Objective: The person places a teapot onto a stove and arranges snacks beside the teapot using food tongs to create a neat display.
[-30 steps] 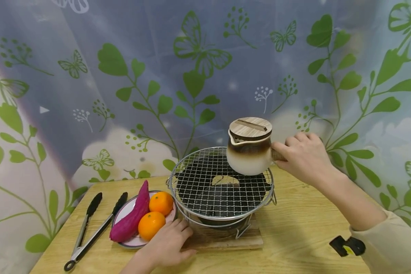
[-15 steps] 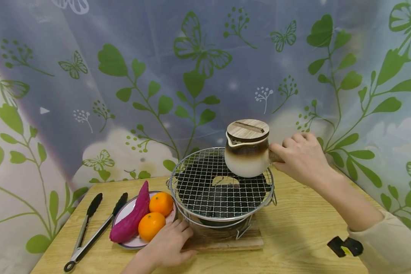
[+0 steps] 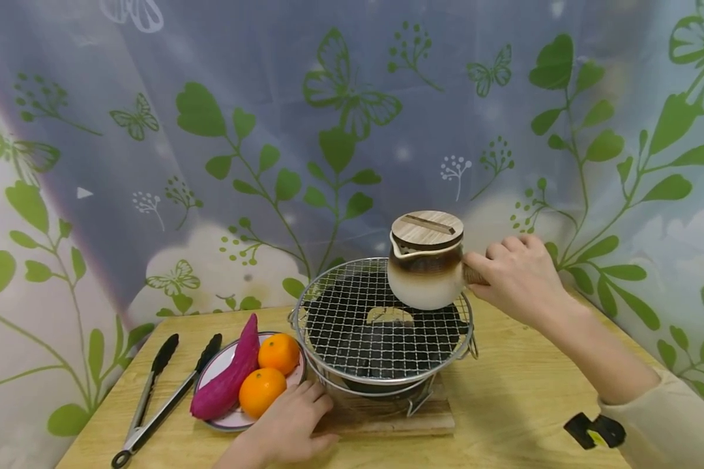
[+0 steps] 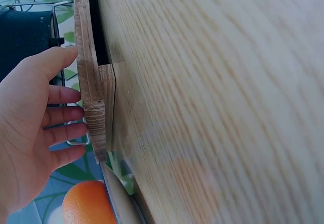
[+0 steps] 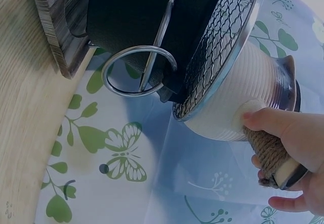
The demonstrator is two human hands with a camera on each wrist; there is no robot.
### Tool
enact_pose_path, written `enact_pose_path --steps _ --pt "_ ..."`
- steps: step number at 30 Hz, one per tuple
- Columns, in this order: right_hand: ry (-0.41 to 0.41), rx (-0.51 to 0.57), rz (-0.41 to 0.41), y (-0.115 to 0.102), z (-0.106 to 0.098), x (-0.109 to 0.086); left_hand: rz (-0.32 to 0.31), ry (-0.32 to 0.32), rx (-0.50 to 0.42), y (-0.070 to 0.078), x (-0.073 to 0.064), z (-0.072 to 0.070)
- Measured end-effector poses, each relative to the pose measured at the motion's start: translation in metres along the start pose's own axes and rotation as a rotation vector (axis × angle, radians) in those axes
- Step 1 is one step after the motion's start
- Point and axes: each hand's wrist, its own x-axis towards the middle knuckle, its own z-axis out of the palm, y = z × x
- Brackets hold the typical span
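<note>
My right hand (image 3: 516, 277) grips the rope-wrapped handle (image 5: 266, 150) of a ceramic teapot (image 3: 425, 277), cream below and brown above. A pale wooden lid (image 3: 427, 228) covers its top, and the spout faces front left. The pot sits upright at the right rear of a round wire grill rack (image 3: 381, 352), its base right at the mesh in the right wrist view. Below, a black stove bowl stands on a wooden board (image 3: 387, 426). My left hand (image 3: 287, 420) has its fingers extended, fingertips at the board's edge (image 4: 86, 42) in the left wrist view.
Left of the stove, a plate (image 3: 220, 365) bears a purple sweet potato (image 3: 229, 384) and two oranges (image 3: 262, 392). Farther left lie spread metal tongs (image 3: 164, 412) with black tips. A patterned curtain (image 3: 270, 130) hangs behind the table.
The teapot has come slightly left and down onto the rack's right rear, still in my right hand. My left hand stays by the board. The head view has tilted up a little.
</note>
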Motion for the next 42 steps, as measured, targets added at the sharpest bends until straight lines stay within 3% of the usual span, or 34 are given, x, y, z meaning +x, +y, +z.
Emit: enact_pose_path --steps 20,42 --pt "-0.015 0.002 -0.007 -0.0008 -0.0028 0.0001 -0.012 -0.02 -0.014 0.0014 0.0018 -0.0012" --pt "-0.044 0.011 0.003 -0.003 -0.0036 0.0026 0.001 0.002 0.021 0.0005 0.0002 -0.0002"
